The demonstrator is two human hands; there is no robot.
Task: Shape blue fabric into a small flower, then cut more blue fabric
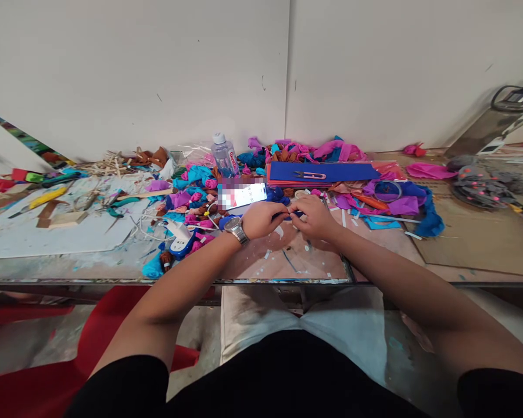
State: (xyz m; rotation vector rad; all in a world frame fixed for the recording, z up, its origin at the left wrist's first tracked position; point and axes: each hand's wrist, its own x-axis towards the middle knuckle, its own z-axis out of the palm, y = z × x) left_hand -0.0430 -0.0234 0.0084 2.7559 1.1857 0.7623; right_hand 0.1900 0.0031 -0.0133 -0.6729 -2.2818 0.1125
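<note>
My left hand (261,219), with a metal watch on its wrist, and my right hand (314,217) meet over the near middle of the worktable (287,267). Both have their fingers pinched together on a small dark blue piece of fabric (287,214) held between them. Just beyond my hands lie a phone (242,194), several rolled pink, blue and brown fabric bits (192,200), and a stack of blue and red felt sheets (322,172) with thread snips (310,175) on top.
A clear water bottle (224,154) stands behind the phone. A blue and white tool (181,237) lies left of my hands. Wood sticks and cutters clutter the left. Pink and blue cloth scraps (401,206) lie at right. A red chair (39,383) is below left.
</note>
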